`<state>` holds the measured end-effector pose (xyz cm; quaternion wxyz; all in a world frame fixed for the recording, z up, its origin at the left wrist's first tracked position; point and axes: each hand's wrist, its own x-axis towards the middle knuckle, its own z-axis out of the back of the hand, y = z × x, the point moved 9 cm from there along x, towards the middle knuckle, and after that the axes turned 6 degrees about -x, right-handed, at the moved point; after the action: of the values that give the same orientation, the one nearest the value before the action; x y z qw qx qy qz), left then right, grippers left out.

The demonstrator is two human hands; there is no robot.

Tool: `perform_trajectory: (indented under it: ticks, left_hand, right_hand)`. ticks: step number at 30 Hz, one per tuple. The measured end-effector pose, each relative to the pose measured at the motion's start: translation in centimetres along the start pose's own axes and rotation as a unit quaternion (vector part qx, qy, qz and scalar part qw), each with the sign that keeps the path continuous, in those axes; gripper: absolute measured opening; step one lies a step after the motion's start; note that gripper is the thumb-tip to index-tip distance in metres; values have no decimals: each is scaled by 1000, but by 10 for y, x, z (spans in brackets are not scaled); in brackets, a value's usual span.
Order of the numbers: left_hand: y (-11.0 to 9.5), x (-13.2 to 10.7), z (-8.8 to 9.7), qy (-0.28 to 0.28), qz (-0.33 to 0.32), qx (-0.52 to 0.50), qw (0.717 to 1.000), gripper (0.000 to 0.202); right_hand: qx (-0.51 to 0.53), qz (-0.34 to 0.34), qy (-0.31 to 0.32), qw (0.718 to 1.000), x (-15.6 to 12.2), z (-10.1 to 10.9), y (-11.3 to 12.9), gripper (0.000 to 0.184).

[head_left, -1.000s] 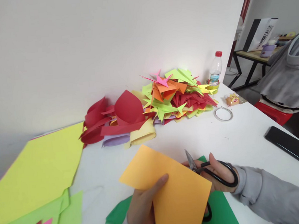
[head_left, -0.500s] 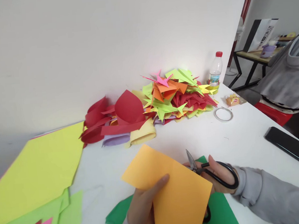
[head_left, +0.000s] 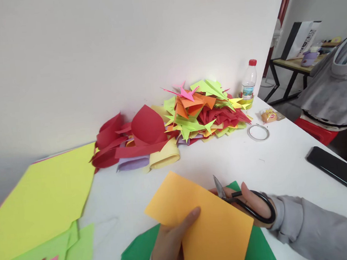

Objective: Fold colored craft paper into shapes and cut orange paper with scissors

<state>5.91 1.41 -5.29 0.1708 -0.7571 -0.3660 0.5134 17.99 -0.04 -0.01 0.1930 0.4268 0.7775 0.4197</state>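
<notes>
One orange paper (head_left: pixel 221 231) at the frame's lower centre is clamped in the left hand (head_left: pixel 170 244) while the right hand (head_left: pixel 256 205) grips scissors (head_left: pixel 219 188) by its upper-right edge, where taut paper should steady any cut.

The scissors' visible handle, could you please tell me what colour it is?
The scissors' handle is black, showing best in the head view.

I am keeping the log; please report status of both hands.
Left hand gripping orange paper. Right hand holding scissors at paper's edge. Paper partly hides scissors.
</notes>
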Motion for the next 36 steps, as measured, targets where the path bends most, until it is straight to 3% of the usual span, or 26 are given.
perform_trajectory:
  ticks: [12,19,28,36]
  left_hand:
    - [-2,-3,-6,13,6,-18,1000,71]
    - [-3,1,10,-49,0,-2,999,71]
    - [1,3,3,0,18,-19,1000,63]
    - [-15,7,-1,13,-37,-57,998,62]
  right_hand:
    - [-6,-14,-35,999,2,5,-1,79]
    - [22,-34,-51,998,0,17,-14,88]
    - [6,-37,-31,999,-1,14,-11,80]
    - [28,-62,-22,997,-4,18,-13,81]
